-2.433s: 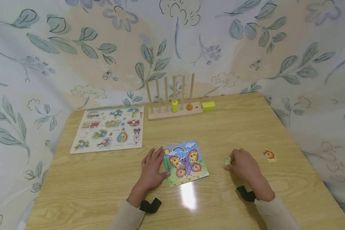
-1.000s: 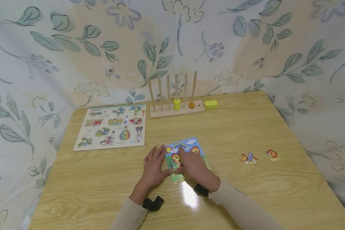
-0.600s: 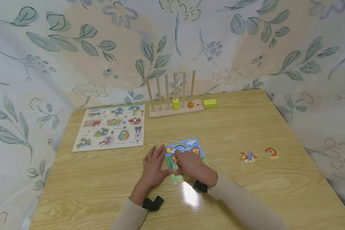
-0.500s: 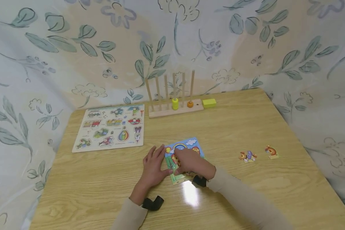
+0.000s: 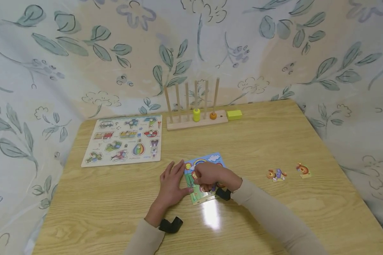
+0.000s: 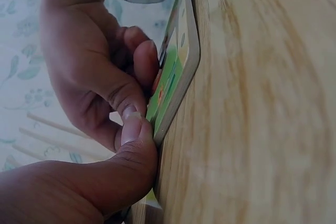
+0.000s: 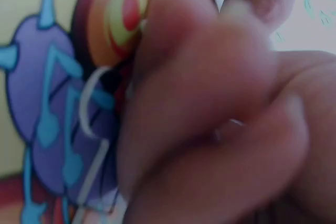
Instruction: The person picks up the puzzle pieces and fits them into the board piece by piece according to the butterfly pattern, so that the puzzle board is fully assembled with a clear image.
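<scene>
A square butterfly jigsaw board [image 5: 214,158] lies on the table before me. My left hand [image 5: 171,187] rests spread along its left edge, fingers straight and thumb at the lower left side. My right hand [image 5: 210,174] reaches over the board with curled fingers, low on its left part. In the left wrist view the right thumb meets the left thumb [image 6: 139,137] at the board's edge. I cannot tell whether the right fingers pinch a piece. Two loose puzzle pieces lie to the right: one with a purple body [image 5: 277,175], one with an orange wing [image 5: 303,170].
A vehicle peg puzzle [image 5: 122,141] lies at the back left. Behind the board stands a wooden peg stand [image 5: 185,123] carrying yellow and orange beads. A yellow block [image 5: 234,115] sits by its right end. Floral cloth [image 5: 140,53] rises behind the table.
My right hand has come from the table's right, where it held a small green puzzle piece, onto the board. Most recently its fingers curled more over the left part. My left hand stays put.
</scene>
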A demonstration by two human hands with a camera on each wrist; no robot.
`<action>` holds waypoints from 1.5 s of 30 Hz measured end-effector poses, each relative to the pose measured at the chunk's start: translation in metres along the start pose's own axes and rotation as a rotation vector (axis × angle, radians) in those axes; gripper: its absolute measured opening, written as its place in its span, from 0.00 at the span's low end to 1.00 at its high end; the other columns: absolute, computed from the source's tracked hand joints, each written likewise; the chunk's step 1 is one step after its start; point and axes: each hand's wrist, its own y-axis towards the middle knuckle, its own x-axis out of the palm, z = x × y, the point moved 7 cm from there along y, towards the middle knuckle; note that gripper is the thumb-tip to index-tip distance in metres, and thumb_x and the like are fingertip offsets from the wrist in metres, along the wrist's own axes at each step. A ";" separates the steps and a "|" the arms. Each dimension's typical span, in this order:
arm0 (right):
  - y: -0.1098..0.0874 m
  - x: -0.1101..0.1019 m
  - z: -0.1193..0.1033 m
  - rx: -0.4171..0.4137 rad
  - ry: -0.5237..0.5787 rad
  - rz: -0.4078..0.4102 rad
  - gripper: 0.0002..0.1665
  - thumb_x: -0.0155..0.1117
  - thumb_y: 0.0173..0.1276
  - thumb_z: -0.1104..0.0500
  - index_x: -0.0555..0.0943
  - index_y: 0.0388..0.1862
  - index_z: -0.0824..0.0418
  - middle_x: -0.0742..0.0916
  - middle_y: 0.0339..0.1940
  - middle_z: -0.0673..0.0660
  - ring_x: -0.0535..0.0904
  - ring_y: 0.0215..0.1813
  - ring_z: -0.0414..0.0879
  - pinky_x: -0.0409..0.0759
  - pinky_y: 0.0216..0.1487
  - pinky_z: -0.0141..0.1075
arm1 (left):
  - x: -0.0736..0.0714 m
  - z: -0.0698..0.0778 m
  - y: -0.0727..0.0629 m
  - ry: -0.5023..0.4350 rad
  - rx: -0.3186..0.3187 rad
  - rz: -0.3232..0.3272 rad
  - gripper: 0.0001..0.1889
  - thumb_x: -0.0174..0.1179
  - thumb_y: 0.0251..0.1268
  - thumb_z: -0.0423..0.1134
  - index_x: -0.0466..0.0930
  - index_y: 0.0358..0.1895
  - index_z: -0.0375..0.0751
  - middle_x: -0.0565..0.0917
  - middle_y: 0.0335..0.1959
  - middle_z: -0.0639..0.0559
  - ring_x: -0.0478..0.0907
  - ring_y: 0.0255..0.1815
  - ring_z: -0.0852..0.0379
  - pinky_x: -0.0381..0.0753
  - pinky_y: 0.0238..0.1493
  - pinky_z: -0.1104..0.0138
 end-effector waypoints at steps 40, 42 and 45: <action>-0.044 0.008 0.011 0.051 -0.129 0.516 0.17 0.74 0.54 0.51 0.72 0.21 0.51 0.73 0.14 0.42 0.67 0.19 0.37 0.62 0.20 0.30 | 0.007 0.002 0.008 0.055 -0.004 -0.014 0.56 0.77 0.35 0.57 0.61 0.72 0.40 0.61 0.75 0.51 0.47 0.77 0.40 0.51 0.67 0.39; -0.041 0.009 0.009 0.050 -0.153 0.517 0.17 0.74 0.53 0.51 0.72 0.21 0.50 0.73 0.13 0.41 0.66 0.19 0.37 0.62 0.19 0.31 | 0.006 0.002 0.007 0.052 -0.005 -0.009 0.56 0.77 0.35 0.57 0.62 0.72 0.40 0.62 0.75 0.51 0.47 0.77 0.40 0.51 0.67 0.38; -0.041 0.008 0.010 -0.011 -0.145 0.502 0.13 0.70 0.57 0.52 0.73 0.22 0.49 0.74 0.14 0.39 0.67 0.19 0.34 0.64 0.20 0.30 | 0.006 0.000 0.007 0.062 -0.007 -0.012 0.55 0.75 0.38 0.58 0.61 0.72 0.40 0.61 0.75 0.51 0.47 0.77 0.40 0.51 0.67 0.38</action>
